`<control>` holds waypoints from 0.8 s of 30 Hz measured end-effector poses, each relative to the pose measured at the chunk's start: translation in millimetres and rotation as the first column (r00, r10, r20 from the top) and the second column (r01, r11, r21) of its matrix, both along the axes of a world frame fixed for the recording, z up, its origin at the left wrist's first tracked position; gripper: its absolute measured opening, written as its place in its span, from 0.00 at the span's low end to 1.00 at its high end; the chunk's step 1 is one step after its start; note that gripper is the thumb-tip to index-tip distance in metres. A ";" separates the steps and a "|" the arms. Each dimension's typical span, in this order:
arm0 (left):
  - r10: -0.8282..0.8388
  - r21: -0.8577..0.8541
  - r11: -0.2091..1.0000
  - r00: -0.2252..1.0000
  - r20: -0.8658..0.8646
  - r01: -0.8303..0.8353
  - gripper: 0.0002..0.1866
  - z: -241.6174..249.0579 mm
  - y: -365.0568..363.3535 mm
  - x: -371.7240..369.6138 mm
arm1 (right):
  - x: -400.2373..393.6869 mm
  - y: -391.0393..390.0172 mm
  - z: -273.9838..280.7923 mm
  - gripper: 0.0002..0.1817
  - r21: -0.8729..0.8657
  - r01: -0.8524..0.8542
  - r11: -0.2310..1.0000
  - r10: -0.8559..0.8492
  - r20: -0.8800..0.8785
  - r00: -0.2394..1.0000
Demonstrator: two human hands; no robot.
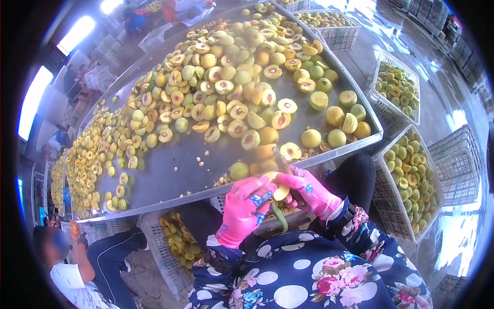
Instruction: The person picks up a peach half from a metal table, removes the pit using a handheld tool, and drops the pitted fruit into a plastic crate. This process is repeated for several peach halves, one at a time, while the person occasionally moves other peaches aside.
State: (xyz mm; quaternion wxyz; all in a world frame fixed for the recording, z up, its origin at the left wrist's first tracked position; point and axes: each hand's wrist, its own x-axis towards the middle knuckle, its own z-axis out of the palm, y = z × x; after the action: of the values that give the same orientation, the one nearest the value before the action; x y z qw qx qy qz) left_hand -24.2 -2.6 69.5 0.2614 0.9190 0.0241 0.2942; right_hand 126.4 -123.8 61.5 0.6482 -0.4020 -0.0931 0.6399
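Both my hands wear pink gloves with blue butterfly prints and meet over the near edge of the metal table (170,202). My left hand (246,212) is closed with its fingertips on a yellow stone fruit piece (281,192). My right hand (313,191) is closed around a slim brown tool (280,159), which points up toward the table. Its kind and working end are hard to make out. The right fingers also press close to the fruit piece. Just below the hands hangs a green strip (279,219). On the table lies a large heap of halved stone fruit (216,85).
Whole yellow-green fruit (337,138) lie near the table's right corner. Fruit-filled crates stand to the right (378,193), farther back (371,92) and below the table at left (163,265). An empty crate (455,162) is at far right. A co-worker (82,273) sits at lower left.
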 end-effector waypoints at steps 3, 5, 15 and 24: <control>0.054 0.019 0.998 0.998 -0.043 -0.053 0.27 -2.4 -5.4 -2.5 | 1.5 -1.3 -0.5 0.14 0.016 -0.036 0.999 0.035 0.027 0.999; 0.056 0.049 0.997 0.997 -0.044 -0.054 0.25 -3.3 -6.2 -3.4 | 3.4 -1.8 -1.3 0.14 0.008 -0.061 0.998 0.060 0.048 0.997; 0.406 -0.688 0.664 0.914 0.002 -0.293 0.05 -24.0 -22.7 3.2 | -0.3 -6.3 -1.6 0.20 -0.052 -0.168 0.984 0.176 0.311 0.934; 0.051 -0.784 0.268 0.821 -0.569 -0.560 0.29 -43.7 14.3 -39.5 | 22.0 3.2 4.6 0.18 -0.147 -0.524 0.839 0.509 0.552 0.661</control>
State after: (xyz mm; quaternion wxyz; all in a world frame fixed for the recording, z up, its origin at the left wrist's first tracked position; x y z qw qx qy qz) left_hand -63.7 11.8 25.8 0.6604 0.6141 0.4282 0.0583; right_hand 148.4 -120.5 66.1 0.3865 -0.5230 -0.4004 0.6455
